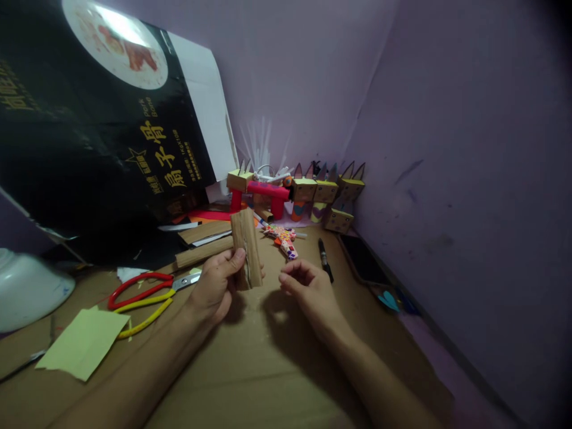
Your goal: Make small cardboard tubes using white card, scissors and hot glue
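My left hand [221, 280] grips a brown strip of folded cardboard [246, 244], thumb on its near face and the other fingers behind it. A seam with a rough, torn edge runs down the strip, which stands nearly upright and leans slightly left. To its right, apart from it, my right hand [310, 292] hovers above the cardboard sheet [250, 369] with its fingers curled and thumb close to the forefinger. Whether anything small sits in that pinch I cannot make out. Scissors [179, 283] with red and yellow handles lie left of my left hand.
Yellow paper [84, 342] lies front left, near a white rounded container [31, 292]. Behind the hands are cardboard strips [203, 250], a patterned paper piece [281, 235], a black marker [325, 259], a phone [364, 259] and several eared box figures [326, 190]. A large black box [111, 137] stands left.
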Tool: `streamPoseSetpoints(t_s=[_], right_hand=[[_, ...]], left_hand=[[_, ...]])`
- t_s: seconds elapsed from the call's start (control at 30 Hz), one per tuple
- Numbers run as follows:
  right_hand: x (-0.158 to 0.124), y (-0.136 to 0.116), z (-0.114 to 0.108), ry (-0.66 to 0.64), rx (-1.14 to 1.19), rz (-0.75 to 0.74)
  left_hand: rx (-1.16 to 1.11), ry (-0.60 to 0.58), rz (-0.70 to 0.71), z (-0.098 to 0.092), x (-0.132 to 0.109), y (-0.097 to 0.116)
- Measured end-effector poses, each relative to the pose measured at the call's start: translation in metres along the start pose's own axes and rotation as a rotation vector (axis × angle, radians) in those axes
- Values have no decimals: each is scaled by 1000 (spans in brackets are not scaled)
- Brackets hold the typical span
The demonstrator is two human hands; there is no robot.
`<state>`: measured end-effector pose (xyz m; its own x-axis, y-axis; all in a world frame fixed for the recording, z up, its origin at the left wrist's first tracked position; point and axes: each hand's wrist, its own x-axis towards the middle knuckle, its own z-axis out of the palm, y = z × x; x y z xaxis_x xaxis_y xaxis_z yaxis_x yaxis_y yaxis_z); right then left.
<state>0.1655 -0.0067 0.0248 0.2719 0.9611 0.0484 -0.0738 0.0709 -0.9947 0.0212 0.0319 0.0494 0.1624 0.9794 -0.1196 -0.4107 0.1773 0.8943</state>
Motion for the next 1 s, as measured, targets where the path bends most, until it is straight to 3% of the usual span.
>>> streamPoseSetpoints(t_s=[0.1,0.33,0.53,0.7,0.83,1.0], right_hand=[[1,2,-1,-14,-4,-11],[-14,2,7,-167,-117,-90],[-16,8,11,-100,-61,-145],[-15,7,12,-75,97,-63],[-16,6,14,-102,139,-15],[-17,8,16,-73,139,9]], left_hand=[[-29,-78,-35,-1,0,-3],[-68,-133,-34,5,-5,-16],[-90,-139,-48,15,-14,-25],[11,-167,-6,9,-13,-25],[137,-124,39,5,-12,-24],[104,-37,45,6,-9,-16]])
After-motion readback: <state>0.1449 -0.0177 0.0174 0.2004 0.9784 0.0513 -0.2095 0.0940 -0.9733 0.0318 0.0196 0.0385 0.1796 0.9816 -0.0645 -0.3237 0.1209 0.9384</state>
